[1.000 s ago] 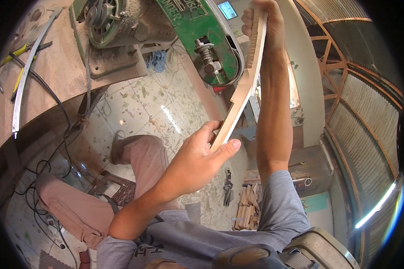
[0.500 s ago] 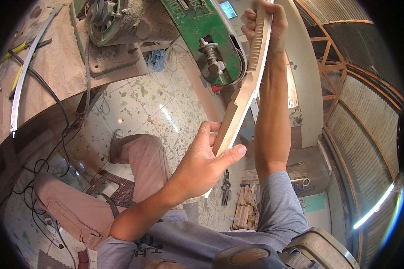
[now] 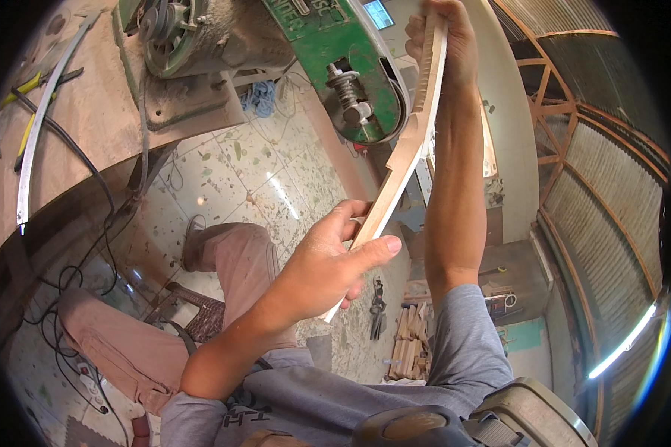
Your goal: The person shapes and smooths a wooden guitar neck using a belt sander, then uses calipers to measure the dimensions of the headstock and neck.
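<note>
- Left hand grips the lower part of a notched wooden piece, right hand its upper end.
- Green machine, its rounded end just beside the piece; contact unclear.
- Crumpled blue cloth, left of that end.

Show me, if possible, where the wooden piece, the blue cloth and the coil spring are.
Wooden piece (image 3: 405,152): head view, middle of its length.
Blue cloth (image 3: 259,99): head view, crumpled middle.
Coil spring (image 3: 345,89): head view, its central coils.
</note>
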A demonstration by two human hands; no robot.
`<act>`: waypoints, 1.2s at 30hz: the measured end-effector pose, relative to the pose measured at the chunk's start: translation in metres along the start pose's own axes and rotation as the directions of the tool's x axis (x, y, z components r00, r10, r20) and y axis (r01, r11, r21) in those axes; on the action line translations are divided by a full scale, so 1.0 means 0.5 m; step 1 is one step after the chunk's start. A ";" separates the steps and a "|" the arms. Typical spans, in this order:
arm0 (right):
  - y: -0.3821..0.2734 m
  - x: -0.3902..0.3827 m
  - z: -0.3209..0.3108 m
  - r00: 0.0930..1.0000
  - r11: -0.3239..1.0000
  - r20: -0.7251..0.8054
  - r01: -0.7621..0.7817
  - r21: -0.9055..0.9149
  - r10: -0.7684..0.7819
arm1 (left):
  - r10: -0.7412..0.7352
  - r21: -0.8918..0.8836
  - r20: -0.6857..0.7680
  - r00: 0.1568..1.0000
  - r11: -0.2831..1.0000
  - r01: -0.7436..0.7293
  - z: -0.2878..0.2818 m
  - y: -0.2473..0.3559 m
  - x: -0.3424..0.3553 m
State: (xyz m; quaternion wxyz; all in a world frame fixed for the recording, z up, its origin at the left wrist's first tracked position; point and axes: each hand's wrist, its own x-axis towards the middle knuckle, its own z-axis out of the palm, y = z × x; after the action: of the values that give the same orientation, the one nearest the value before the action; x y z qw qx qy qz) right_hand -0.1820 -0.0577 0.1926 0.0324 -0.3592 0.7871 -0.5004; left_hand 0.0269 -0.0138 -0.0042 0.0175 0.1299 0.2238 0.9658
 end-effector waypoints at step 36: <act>-0.042 -0.012 -0.022 0.954 0.843 -0.163 0.132 -0.521 -0.250 | -0.124 0.019 0.483 0.867 0.991 0.131 -0.145 -0.008 0.103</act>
State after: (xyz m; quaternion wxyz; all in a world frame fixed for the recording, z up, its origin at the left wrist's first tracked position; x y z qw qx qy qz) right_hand -0.1707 -0.0507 0.2133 -0.2022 -0.3733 0.8488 -0.3152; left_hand -0.0415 -0.0364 -0.0565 0.1374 0.3515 0.2133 0.9012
